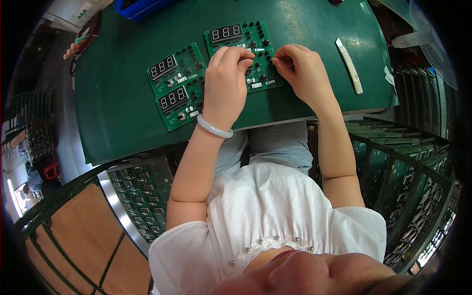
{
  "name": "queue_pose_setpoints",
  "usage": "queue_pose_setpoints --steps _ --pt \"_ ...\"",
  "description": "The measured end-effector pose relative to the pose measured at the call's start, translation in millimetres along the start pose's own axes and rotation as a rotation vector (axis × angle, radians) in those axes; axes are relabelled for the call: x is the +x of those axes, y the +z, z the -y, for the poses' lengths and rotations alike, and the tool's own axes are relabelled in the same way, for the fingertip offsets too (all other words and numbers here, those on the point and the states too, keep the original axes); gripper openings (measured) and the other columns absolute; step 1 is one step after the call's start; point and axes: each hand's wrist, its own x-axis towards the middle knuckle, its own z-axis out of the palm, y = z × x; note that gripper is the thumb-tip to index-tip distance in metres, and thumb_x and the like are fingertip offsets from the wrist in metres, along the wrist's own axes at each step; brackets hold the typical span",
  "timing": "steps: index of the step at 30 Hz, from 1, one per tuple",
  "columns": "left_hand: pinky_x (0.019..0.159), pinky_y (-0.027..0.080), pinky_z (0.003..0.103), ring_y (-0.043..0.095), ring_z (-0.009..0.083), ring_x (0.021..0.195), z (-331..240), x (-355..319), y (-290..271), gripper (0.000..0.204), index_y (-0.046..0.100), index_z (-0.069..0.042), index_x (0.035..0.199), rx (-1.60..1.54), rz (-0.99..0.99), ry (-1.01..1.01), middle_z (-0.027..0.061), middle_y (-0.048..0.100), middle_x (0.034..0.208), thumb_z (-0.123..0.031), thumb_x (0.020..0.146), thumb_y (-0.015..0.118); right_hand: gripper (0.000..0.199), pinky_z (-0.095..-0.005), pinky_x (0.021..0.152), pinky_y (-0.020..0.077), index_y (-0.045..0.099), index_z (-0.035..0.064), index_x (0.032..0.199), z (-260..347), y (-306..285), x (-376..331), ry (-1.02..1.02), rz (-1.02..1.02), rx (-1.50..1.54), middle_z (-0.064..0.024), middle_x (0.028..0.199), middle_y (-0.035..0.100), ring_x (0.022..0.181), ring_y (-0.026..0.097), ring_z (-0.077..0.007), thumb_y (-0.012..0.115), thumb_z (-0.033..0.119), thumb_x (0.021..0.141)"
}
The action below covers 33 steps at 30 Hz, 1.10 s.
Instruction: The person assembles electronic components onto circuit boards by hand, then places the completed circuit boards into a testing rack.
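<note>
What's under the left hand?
The left hand covers the lower-left part of the right circuit board. Its display shows beyond the fingers; components beneath the hand are hidden.

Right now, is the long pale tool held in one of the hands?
No, the pale tool lies on the green table, to the right of the right hand.

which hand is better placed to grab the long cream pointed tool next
Probably the right hand: the long cream pointed tool lies to its right, while the left hand is farther off, over a green rectangular circuit board.
</note>
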Motion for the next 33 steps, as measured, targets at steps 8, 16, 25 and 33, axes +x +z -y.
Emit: queue_pose_setpoints --steps 8,16,25,33 --pt "0.068 0.050 0.037 0.064 0.0293 0.079 -1.7 2.9 -2.1 0.007 0.063 0.002 0.091 -0.072 -0.012 -0.015 0.0137 0.062 0.087 0.004 0.086 0.059 0.007 -0.0399 0.074 0.0470 0.068 0.0064 0.079 11.8 -7.2 8.9 -0.092 0.070 -0.249 -0.0093 0.081 0.067 0.080 0.064 -0.0294 0.065 0.011 0.082" --pt "0.069 0.048 0.026 0.060 0.0119 0.076 2.0 0.1 -6.1 0.012 0.067 0.002 0.097 -0.500 0.072 -0.337 0.0058 0.067 0.088 -0.003 0.095 0.057 0.010 -0.0364 0.066 0.0498 0.068 0.0080 0.082 35.9 -3.5 11.3 -0.101 -0.119 0.282 -0.0057 0.081 0.066 0.077 0.063 -0.0253 0.074 0.005 0.074" --pt "0.070 0.045 0.020 0.055 0.0065 0.078 -1.5 0.8 -9.4 0.015 0.068 0.003 0.104 -0.707 0.063 -0.423 0.0021 0.067 0.090 -0.006 0.097 0.058 0.014 -0.0361 0.073 0.0470 0.067 0.0077 0.084 34.0 0.5 15.5 -0.397 -0.168 0.045 -0.0044 0.081 0.062 0.080 0.059 -0.0280 0.073 0.000 0.073" --pt "0.068 0.043 0.019 0.053 0.0052 0.077 -2.7 -4.7 -32.2 0.016 0.069 0.002 0.104 -0.564 -0.092 -0.378 0.0005 0.065 0.088 -0.007 0.097 0.058 0.011 -0.0371 0.080 0.0452 0.069 0.0076 0.086 6.7 1.2 0.2 -0.106 -0.015 0.225 -0.0067 0.090 0.060 0.088 0.056 -0.0276 0.073 0.007 0.076"
